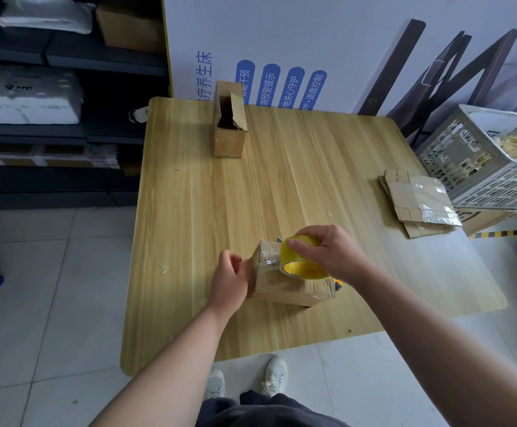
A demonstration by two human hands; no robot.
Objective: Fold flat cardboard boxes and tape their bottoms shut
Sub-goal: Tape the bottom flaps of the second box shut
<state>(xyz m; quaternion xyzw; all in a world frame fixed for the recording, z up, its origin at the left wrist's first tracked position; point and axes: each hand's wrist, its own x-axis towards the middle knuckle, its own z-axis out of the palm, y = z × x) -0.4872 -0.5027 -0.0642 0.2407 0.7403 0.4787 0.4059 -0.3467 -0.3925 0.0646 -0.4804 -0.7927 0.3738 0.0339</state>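
A small folded cardboard box (285, 286) lies on the wooden table (281, 186) near its front edge, with clear tape across its top face. My right hand (331, 252) grips a yellow roll of tape (303, 260) held on top of the box. My left hand (229, 280) presses against the box's left end, fingers curled. A dark tool with an orange tip (338, 285) peeks out just right of the box, mostly hidden.
An upright open box (229, 124) stands at the table's far side. A stack of flat taped cardboard (420, 201) lies at the right edge beside a grey plastic crate (482, 158). Shelves with packages fill the left; a large printed carton stands behind the table.
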